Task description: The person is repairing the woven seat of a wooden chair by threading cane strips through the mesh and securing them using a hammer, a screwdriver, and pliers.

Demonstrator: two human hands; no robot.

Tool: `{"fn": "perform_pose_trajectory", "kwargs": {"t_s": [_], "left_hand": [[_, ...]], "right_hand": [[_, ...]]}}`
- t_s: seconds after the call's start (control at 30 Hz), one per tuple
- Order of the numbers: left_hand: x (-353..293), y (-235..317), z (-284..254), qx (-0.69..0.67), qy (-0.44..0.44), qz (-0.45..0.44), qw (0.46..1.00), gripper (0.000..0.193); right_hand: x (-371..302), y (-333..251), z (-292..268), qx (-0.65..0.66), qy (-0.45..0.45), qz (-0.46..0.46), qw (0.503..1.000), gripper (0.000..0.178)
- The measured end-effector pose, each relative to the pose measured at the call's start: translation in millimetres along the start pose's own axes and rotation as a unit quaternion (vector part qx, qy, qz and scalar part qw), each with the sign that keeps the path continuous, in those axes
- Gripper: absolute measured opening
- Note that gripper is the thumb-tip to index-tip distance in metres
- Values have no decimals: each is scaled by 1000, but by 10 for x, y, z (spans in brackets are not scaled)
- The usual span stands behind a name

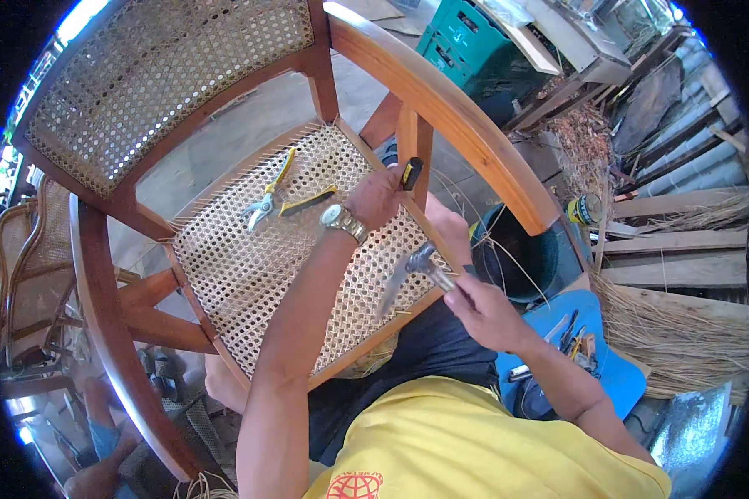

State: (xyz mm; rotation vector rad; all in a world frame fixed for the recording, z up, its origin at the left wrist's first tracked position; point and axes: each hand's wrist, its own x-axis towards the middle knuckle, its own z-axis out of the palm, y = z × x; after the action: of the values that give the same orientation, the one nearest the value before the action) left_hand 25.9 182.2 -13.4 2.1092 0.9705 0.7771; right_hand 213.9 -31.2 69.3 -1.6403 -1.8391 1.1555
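As the hammer point(421, 258) hangs over the corner of the woven seat point(225, 266), the black-and-yellow handle point(412, 172) lies almost straight beyond it

Nearest the body, the right hand point(487, 314) is closed around the hammer's shaft. From that grip the shaft runs leftward and away to the head, which shows over the near right corner of the seat, just inside the near rail point(362, 345). One end of the head is blurred and slants back toward this rail; how high it sits above the weave I cannot tell.

Farther off, the left hand point(374, 200) is curled firmly round the black-and-yellow handle at the right rail point(424, 223). Only the end of the handle shows past the fist; whatever lies at its other end is hidden. The gap from hammer head to handle end looks like the distance that matters, running along the right rail with the left fist close beside that line.

Left of this fist, the pruning shears point(262, 208) lie spread on the weave, so the room there is partly taken. Past the handle, the wooden post point(414, 137) and the curved right armrest point(458, 108) look likely to limit movement outward, with the green crates point(462, 41) farther back
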Motion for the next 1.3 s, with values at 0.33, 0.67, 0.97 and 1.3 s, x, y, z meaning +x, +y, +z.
{"fn": "perform_pose_trajectory", "kwargs": {"t_s": [0.33, 0.67, 0.97, 1.3], "left_hand": [[-124, 73, -1, -7, 5, 28, 1000, 16], [-135, 8, 61, 51, 9, 46, 998, 22], [-93, -22, 128, 74, 17, 88, 993, 35], [-107, -106, 124, 41, 18, 76, 996, 28]], "right_hand": [[250, -486, -228, -6, 216, -120, 969, 34], [445, -599, -247, -145, 229, -183, 945, 43], [350, -255, -60, -267, 143, -96, 948, 43], [334, -394, -312, -33, 171, -120, 977, 31]]}}
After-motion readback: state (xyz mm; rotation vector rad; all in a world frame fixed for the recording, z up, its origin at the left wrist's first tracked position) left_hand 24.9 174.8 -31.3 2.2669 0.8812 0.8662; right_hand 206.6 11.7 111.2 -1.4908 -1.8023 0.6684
